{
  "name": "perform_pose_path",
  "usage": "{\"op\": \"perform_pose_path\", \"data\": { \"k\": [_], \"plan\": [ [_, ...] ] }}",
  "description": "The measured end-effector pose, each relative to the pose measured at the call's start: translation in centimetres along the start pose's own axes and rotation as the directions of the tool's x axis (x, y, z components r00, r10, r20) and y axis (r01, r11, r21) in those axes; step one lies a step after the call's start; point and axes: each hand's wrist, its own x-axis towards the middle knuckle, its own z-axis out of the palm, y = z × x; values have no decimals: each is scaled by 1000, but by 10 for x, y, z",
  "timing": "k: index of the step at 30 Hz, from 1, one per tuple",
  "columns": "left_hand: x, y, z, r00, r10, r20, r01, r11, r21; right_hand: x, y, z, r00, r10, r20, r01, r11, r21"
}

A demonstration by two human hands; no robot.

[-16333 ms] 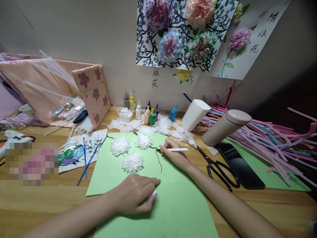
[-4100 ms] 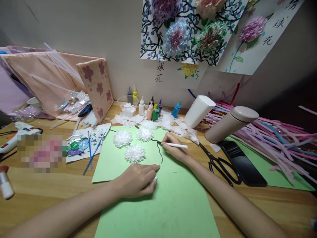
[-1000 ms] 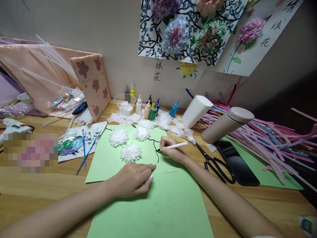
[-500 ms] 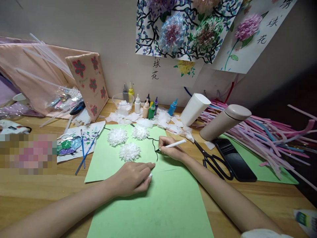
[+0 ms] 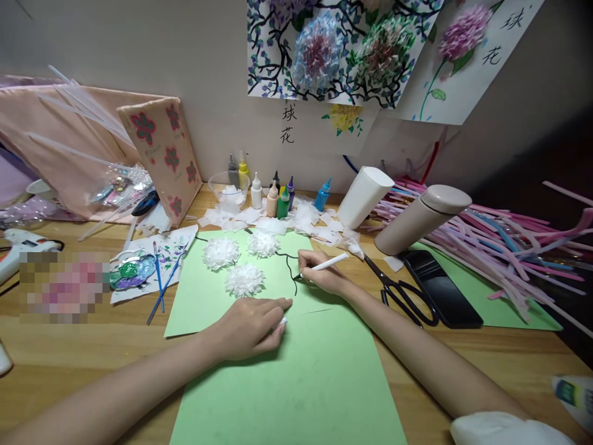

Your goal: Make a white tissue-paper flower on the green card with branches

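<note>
A large green sheet of paper [image 5: 296, 377] lies before me, with three white fringed paper flowers [image 5: 244, 280] on its upper left. My right hand [image 5: 319, 272] grips a white marker [image 5: 331, 261], its dark tip down at a wavy black line [image 5: 290, 267]. Pressed on the sheet below the flowers, my left hand [image 5: 254, 327] has its thumb and fingers closed around a small white piece [image 5: 283, 321], which looks like the marker's cap. Most of that piece is hidden in the hand. A thin dark stroke [image 5: 317, 311] runs below the marker.
Black scissors [image 5: 403, 293], a phone [image 5: 442, 290] and a tilted tumbler [image 5: 424, 219] lie right of the sheet. White paper scraps [image 5: 303, 219] and paint bottles [image 5: 282, 203] line the back. Two blue brushes [image 5: 162, 284] rest on the left. Pink strips [image 5: 500, 247] spread at far right.
The camera view has shifted slightly. My right hand keeps the marker at the black line with little movement, and my left hand still rests on the sheet.
</note>
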Motion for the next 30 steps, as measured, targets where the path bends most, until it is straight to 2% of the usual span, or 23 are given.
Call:
{"op": "perform_pose_path", "data": {
  "k": [6,12,20,30],
  "plan": [
    [0,1,-1,1000,-2,-15,2,1000,-15,-1,-4,2,1000,-24,19,25,1000,-11],
    [0,1,-1,1000,-5,-8,4,1000,-27,-2,-4,2,999,40,-17,-37,988,149],
    [0,1,0,1000,6,-5,-6,1000,-13,0,-4,4,999,48,-11,-47,997,67],
    [0,0,1,1000,0,4,0,1000,-12,-2,-5,6,1000,-19,-6,18,996,-85]
  ]
}}
